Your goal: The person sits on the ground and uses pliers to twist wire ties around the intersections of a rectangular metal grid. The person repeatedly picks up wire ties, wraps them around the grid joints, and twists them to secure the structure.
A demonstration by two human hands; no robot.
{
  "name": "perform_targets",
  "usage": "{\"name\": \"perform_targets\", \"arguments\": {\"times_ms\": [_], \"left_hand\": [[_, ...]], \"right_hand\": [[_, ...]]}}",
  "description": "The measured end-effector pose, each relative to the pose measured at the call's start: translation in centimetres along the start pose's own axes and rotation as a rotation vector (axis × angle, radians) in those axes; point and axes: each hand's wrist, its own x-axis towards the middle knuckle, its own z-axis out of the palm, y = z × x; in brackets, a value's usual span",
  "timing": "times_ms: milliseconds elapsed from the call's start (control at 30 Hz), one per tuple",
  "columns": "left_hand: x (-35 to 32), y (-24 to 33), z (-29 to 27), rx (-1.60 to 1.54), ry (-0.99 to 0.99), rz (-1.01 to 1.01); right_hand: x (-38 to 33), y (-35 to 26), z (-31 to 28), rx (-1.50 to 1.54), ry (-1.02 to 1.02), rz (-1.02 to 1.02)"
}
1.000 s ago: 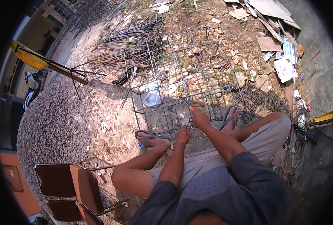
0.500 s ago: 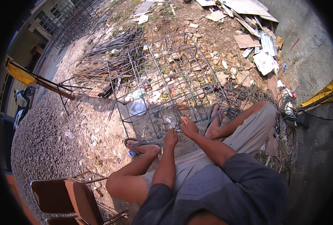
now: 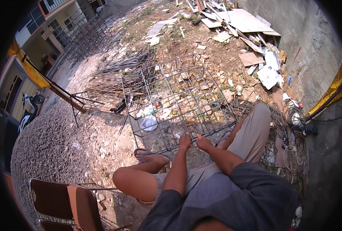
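A cage of tied steel reinforcing bars (image 3: 173,101) lies on the ground in front of me, close to my feet. My left hand (image 3: 185,141) is closed at the cage's near side; whatever its fingers hold is too small or hidden to name. Just right of it, my right hand (image 3: 204,143) is closed around a hand tool with an orange-red handle (image 3: 199,136). The tool's working end cannot be made out against the bars. My feet, in dark flip-flops (image 3: 142,154), rest on either side of my hands.
Loose steel rods (image 3: 119,75) are piled beyond the cage to the left. A gravel heap (image 3: 48,150) rises at left, with a brown chair (image 3: 50,198) nearer me. Scrap boards (image 3: 251,21) lie at far right by a concrete wall (image 3: 313,50). Tangled cables (image 3: 294,119) lie along its foot.
The view has tilted up, showing more of the buildings at far left. My left hand has moved forward to the cage's near bars; my right hand has drawn back slightly with the tool.
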Motion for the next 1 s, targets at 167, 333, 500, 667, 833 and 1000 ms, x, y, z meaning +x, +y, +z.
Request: {"name": "perform_targets", "arguments": {"times_ms": [167, 333, 500, 667, 833, 1000], "left_hand": [[-0.9, 0.3, -2.1, -0.295, 0.182, -0.154], [-1.0, 6.6, -1.1, -0.693, 0.115, -0.311], [-2.1, 0.4, -4.8, -0.274, 0.203, -0.001], [-2.5, -1.6, -3.8, -0.365, -0.036, -0.105], [-1.0, 0.7, -2.5, 0.314, -0.178, 0.156], [-2.9, 1.1, -1.1, 0.944, -0.265, 0.211]], "right_hand": [[0.5, -2.8, 1.1, 0.061, -0.056, -0.339], [2.0, -2.9, 1.9, 0.459, -0.071, -0.487], [-3.0, -5.2, 2.8, 0.771, -0.481, -0.218], [0.2, -3.6, 2.3, 0.938, -0.381, -0.083], [6.3, -1.2, 1.5, 0.751, 0.111, -0.125], [6.5, 0.5, -0.3, 0.759, 0.245, 0.026]]}}
